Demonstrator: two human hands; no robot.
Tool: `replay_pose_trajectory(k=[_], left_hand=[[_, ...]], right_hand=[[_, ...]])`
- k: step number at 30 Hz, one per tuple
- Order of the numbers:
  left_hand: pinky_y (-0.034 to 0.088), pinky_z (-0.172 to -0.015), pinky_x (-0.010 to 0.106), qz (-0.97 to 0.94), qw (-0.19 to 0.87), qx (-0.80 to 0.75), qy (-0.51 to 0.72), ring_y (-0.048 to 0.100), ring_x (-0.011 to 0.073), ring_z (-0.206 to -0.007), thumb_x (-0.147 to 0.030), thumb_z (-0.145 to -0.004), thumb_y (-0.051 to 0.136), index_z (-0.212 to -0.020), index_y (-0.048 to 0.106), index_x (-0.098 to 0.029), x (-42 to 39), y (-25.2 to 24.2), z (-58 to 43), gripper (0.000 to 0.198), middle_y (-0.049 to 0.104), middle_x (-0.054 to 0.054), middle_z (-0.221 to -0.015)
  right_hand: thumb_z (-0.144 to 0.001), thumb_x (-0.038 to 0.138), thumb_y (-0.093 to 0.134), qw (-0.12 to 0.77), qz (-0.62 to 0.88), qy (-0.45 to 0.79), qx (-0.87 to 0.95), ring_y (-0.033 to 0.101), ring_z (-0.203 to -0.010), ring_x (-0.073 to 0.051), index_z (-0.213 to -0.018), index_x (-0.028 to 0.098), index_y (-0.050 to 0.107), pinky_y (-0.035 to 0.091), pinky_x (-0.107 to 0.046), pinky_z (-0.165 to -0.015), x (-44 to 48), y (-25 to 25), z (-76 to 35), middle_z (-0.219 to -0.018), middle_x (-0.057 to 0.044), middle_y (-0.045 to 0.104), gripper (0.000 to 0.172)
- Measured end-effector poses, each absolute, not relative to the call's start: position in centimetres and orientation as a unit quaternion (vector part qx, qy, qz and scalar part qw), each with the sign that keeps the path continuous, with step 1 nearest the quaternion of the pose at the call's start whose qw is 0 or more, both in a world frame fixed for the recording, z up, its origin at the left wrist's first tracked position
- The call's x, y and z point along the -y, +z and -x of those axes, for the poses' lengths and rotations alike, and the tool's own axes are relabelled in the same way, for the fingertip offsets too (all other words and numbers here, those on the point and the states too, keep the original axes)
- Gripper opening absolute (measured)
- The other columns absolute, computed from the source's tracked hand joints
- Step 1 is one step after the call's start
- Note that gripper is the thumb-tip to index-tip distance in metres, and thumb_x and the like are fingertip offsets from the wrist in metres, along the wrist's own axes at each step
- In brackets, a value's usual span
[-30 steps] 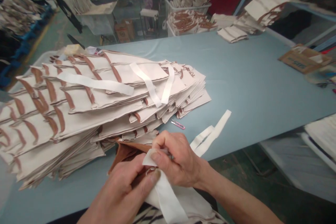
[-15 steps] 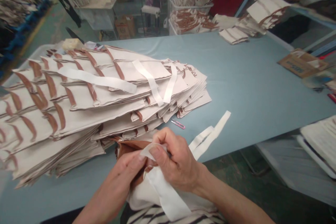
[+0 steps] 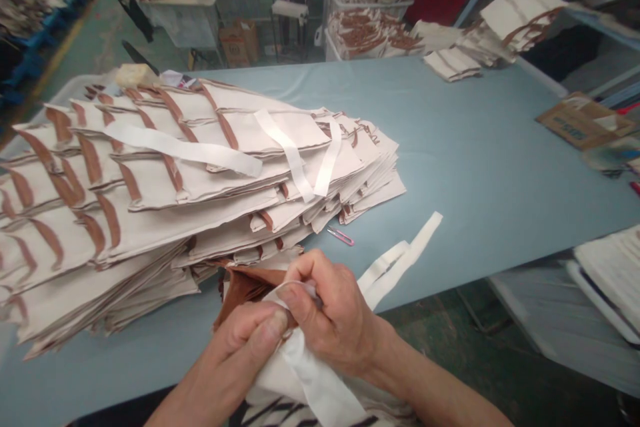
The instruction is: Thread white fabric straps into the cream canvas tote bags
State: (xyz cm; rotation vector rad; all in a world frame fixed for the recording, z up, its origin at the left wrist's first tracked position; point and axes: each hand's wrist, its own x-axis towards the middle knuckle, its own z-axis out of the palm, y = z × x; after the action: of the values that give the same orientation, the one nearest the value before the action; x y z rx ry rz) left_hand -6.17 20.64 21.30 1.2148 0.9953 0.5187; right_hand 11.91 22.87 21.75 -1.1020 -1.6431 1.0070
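Close to my body at the table's near edge, my left hand (image 3: 250, 337) and my right hand (image 3: 333, 310) meet, both closed in pinches. Between their fingertips is a white fabric strip (image 3: 320, 377), whose loose end hangs down below the hands. The left fingers also press on a cream fabric piece with a brown lining (image 3: 245, 290), which is partly hidden under them. More white strips (image 3: 393, 263) lie on the table just beyond my right hand. A pink thread snipper (image 3: 341, 235) rests on the table ahead of the hands.
A large layered pile of cream pieces with brown bands (image 3: 165, 167) covers the table's left, several white strips on top. At the far right lie folded cream pieces (image 3: 453, 65) and a cardboard box (image 3: 583, 121). Filled plastic bins (image 3: 370, 10) stand behind the blue-grey table (image 3: 480, 167).
My left thumb has moved up and right, closer to the right fingers, and less of the strip shows between them. More of the brown lining is visible. The view has shifted slightly.
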Motion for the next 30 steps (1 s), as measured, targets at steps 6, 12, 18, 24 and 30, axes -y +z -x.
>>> replay_pose_trajectory(k=[6,12,18,24,30], left_hand=[[0.036,-0.056,0.024,-0.609,0.645,-0.406,0.220,0.036,0.0127,-0.059,-0.066,-0.103,0.041,-0.065,0.044,-0.021,-20.9,21.7,6.1,0.060,0.037,-0.004,-0.063],[0.041,-0.059,0.022,-0.683,0.575,-0.407,0.195,0.050,0.0123,-0.059,-0.049,-0.106,0.044,-0.067,0.054,-0.020,-20.6,22.3,6.2,0.050,0.052,-0.003,-0.062],[0.047,-0.072,0.017,-0.798,0.410,-0.389,0.210,0.067,0.0113,-0.072,-0.013,-0.102,0.050,-0.094,0.061,-0.027,-19.4,22.7,6.8,0.019,0.071,-0.005,-0.082],[0.049,-0.076,0.020,-0.812,0.366,-0.373,0.261,0.069,0.0128,-0.075,-0.013,-0.105,0.044,-0.101,0.056,-0.025,-19.2,21.9,6.2,0.018,0.070,-0.003,-0.086],[0.051,-0.077,0.021,-0.760,0.434,-0.437,0.205,0.066,0.0170,-0.081,-0.024,-0.105,0.045,-0.089,0.065,-0.024,-18.8,21.1,7.4,0.025,0.070,0.000,-0.085]], right_hand=[[-0.105,0.035,0.049,0.446,0.430,0.381,0.686,0.054,-0.051,-0.012,-0.085,0.023,0.054,0.045,-0.024,-0.054,-22.8,22.1,-11.8,-0.067,0.002,0.065,0.024],[-0.111,0.042,0.043,0.465,0.421,0.328,0.706,0.059,-0.052,-0.013,-0.086,0.023,0.054,0.049,-0.024,-0.057,-22.3,21.9,-11.6,-0.066,0.001,0.068,0.033],[-0.112,0.041,0.040,0.464,0.446,0.256,0.721,0.066,-0.058,-0.015,-0.087,0.023,0.057,0.052,-0.025,-0.060,-22.0,21.9,-11.7,-0.068,-0.001,0.072,0.035],[-0.109,0.037,0.047,0.479,0.451,0.287,0.697,0.065,-0.057,-0.014,-0.086,0.023,0.056,0.054,-0.024,-0.059,-21.8,21.8,-11.7,-0.069,-0.001,0.072,0.028],[-0.104,0.032,0.052,0.476,0.454,0.351,0.666,0.056,-0.049,-0.011,-0.086,0.023,0.055,0.047,-0.022,-0.051,-21.7,21.4,-11.5,-0.066,0.003,0.066,0.020]])
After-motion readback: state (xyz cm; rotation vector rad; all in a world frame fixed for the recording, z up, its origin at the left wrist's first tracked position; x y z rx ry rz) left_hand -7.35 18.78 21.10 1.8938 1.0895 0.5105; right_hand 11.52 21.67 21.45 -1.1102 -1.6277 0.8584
